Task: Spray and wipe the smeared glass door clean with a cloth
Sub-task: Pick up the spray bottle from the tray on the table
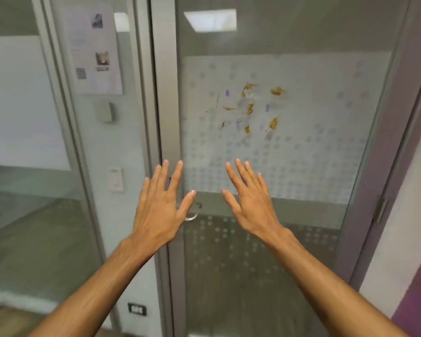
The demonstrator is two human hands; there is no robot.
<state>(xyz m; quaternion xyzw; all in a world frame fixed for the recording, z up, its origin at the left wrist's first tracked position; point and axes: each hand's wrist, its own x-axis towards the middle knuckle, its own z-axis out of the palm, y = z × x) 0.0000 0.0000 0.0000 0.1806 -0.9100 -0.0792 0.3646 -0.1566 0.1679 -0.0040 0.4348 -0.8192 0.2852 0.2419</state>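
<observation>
Two empty hands up in front of you: left hand (159, 210) and right hand (249, 205), fingers spread, backs to the camera, holding nothing. No cloth, no spray bottle in sight, so you look to be at the very start. The glass door (314, 132) stands shut ahead, its mustard-brown smears (249, 107) clustered on the frosted dotted panel, above your fingertips. The door handle (192, 216) peeks between your hands.

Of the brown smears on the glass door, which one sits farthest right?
The brown smear at the cluster's upper right, level with the topmost one. Every other smear lies left of it, and it sits above both open hands.
</observation>
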